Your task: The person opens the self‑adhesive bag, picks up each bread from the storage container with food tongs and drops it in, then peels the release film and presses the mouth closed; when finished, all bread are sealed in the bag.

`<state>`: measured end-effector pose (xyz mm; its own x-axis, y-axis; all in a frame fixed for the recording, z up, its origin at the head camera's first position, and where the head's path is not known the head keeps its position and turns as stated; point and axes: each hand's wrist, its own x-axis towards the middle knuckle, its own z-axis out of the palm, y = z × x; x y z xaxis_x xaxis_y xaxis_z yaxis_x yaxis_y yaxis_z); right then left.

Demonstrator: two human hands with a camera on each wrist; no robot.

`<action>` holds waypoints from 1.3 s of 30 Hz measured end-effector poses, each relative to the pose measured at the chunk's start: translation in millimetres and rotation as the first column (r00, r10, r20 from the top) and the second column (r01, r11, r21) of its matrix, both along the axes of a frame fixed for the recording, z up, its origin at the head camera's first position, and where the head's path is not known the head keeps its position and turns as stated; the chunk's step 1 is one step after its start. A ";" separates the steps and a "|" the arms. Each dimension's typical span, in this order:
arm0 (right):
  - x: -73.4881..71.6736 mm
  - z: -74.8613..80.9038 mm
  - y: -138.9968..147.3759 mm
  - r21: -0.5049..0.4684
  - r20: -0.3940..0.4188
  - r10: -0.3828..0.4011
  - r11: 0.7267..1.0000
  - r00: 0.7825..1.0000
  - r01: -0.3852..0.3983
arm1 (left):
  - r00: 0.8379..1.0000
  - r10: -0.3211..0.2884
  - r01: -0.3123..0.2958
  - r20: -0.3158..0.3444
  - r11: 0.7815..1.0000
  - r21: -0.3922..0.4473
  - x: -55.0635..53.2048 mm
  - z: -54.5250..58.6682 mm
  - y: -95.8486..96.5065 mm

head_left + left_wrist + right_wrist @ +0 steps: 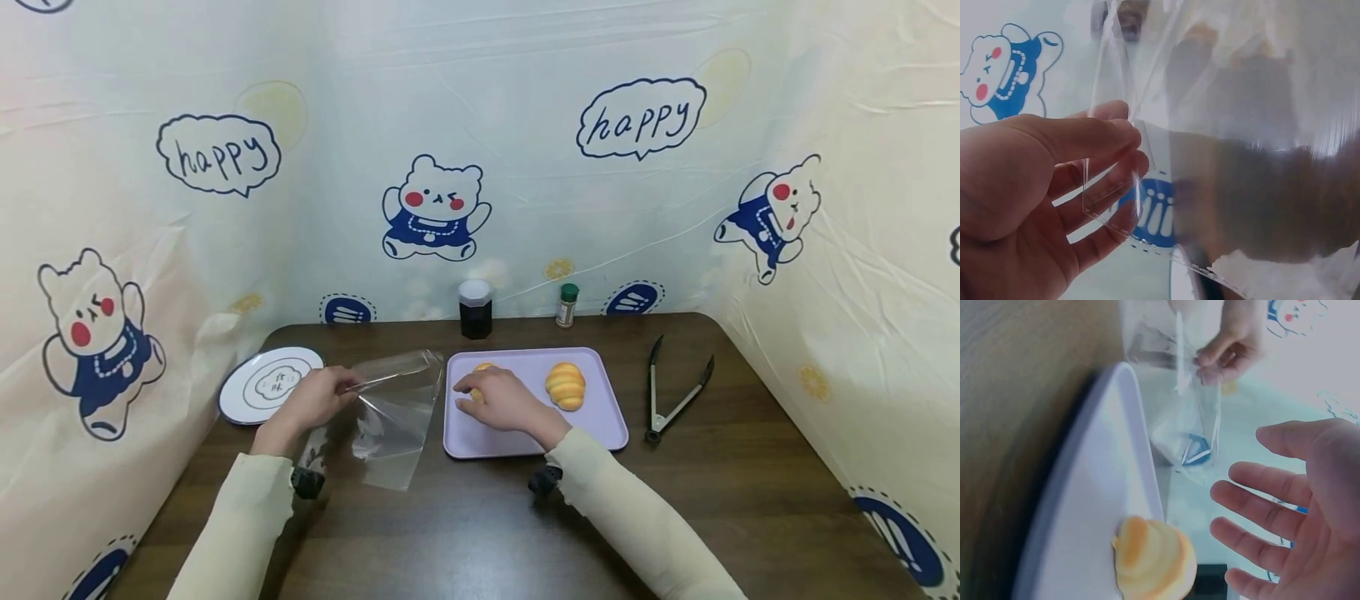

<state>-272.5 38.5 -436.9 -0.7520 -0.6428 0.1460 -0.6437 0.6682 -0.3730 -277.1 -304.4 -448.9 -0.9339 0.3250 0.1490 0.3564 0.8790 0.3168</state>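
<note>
A clear plastic bag (pixel 397 425) hangs from my left hand (pixel 315 398), which pinches its edge between thumb and fingers. The left wrist view shows the bag's film (pixel 1260 131) spread out beside the fingers. My right hand (pixel 508 400) is over the lavender tray (pixel 480 437), its fingers spread and holding nothing in the right wrist view. Below it lies one bread roll, mostly hidden by the hand in the head view. Another striped yellow bread roll (pixel 565 386) sits on the tray's right half. A bread roll (pixel 1154 557) shows on the tray in the right wrist view.
Left of the bag lies a white plate (pixel 243 392), partly behind my left hand. Black-tipped tongs (pixel 667 417) rest spread at the right of the tray. A dark jar with a white lid (pixel 476 310) and a small green-capped shaker (pixel 567 305) stand at the table's back edge.
</note>
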 end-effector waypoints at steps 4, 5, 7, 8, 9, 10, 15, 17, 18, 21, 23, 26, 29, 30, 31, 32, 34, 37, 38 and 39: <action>-2.4 3.0 13.5 -0.067 0.083 -0.036 0.997 0.996 0.042 | 0.999 -0.033 0.034 -0.018 0.998 0.046 1.8 7.0 4.3; -3.3 2.8 16.6 -0.082 0.095 -0.045 0.995 0.994 0.053 | 0.999 -0.033 0.034 -0.009 0.998 0.059 2.3 9.2 5.8; -4.6 3.0 22.2 -0.102 0.106 -0.060 0.992 0.993 0.071 | 0.999 -0.036 0.035 0.013 0.996 0.082 3.5 13.7 9.2; -4.9 3.5 24.8 -0.113 0.115 -0.068 0.990 0.991 0.081 | 0.999 -0.034 0.031 0.030 0.995 0.094 4.5 16.1 10.9; -4.7 4.5 27.5 -0.123 0.123 -0.076 0.988 0.990 0.091 | 0.999 -0.037 0.033 0.035 0.995 0.097 4.8 18.1 12.7; -4.7 5.6 29.9 -0.130 0.129 -0.083 0.987 0.988 0.099 | 0.998 -0.039 0.035 0.043 0.994 0.103 5.3 19.5 14.2; -5.2 10.5 40.6 -0.146 0.162 -0.118 0.979 0.980 0.142 | 0.996 -0.074 0.069 0.040 0.991 0.115 7.6 25.3 22.5; -6.0 11.4 43.9 -0.152 0.190 -0.128 0.976 0.973 0.158 | 0.995 -0.094 0.092 0.018 0.990 0.111 9.2 27.6 26.3; -6.4 11.7 45.6 -0.159 0.210 -0.128 0.974 0.969 0.163 | 0.994 -0.107 0.107 0.001 0.989 0.107 9.6 28.4 28.2; -6.9 13.2 48.7 -0.178 0.260 -0.127 0.968 0.957 0.176 | 0.990 -0.135 0.139 -0.039 0.986 0.097 11.7 31.7 35.3; -7.7 13.1 49.7 -0.180 0.281 -0.123 0.967 0.952 0.178 | 0.985 -0.160 0.165 -0.060 0.982 0.094 12.8 33.5 40.1; -8.4 13.8 49.4 -0.185 0.315 -0.111 0.967 0.943 0.176 | 0.980 -0.185 0.191 -0.078 0.978 0.084 14.5 35.8 47.3; -8.7 14.6 47.3 -0.200 0.357 -0.086 0.966 0.930 0.166 | 0.974 -0.207 0.214 -0.087 0.974 0.075 16.1 38.0 53.6; -8.7 15.0 46.2 -0.208 0.369 -0.074 0.965 0.926 0.160 | 0.972 -0.216 0.222 -0.089 0.972 0.073 16.6 38.2 55.2; -8.8 15.3 44.9 -0.218 0.381 -0.060 0.964 0.922 0.153 | 0.972 -0.218 0.225 -0.085 0.972 0.075 17.2 38.8 56.8; -8.8 15.4 43.3 -0.225 0.388 -0.049 0.963 0.920 0.146 | 0.972 -0.221 0.227 -0.083 0.971 0.074 17.7 39.1 58.2; -9.1 15.4 39.9 -0.239 0.396 -0.031 0.962 0.918 0.135 | 0.971 -0.226 0.232 -0.077 0.969 0.081 18.8 39.8 60.9; -9.1 15.4 34.1 -0.260 0.408 -0.012 0.957 0.913 0.129 | 0.971 -0.231 0.236 -0.063 0.968 0.089 19.5 40.3 63.9; -9.1 15.4 32.2 -0.263 0.409 -0.011 0.956 0.913 0.129 | 0.970 -0.235 0.240 -0.061 0.967 0.088 19.5 40.2 64.7; -8.9 15.6 30.7 -0.267 0.411 -0.008 0.955 0.911 0.129 | 0.969 -0.239 0.244 -0.057 0.966 0.091 19.6 40.4 65.5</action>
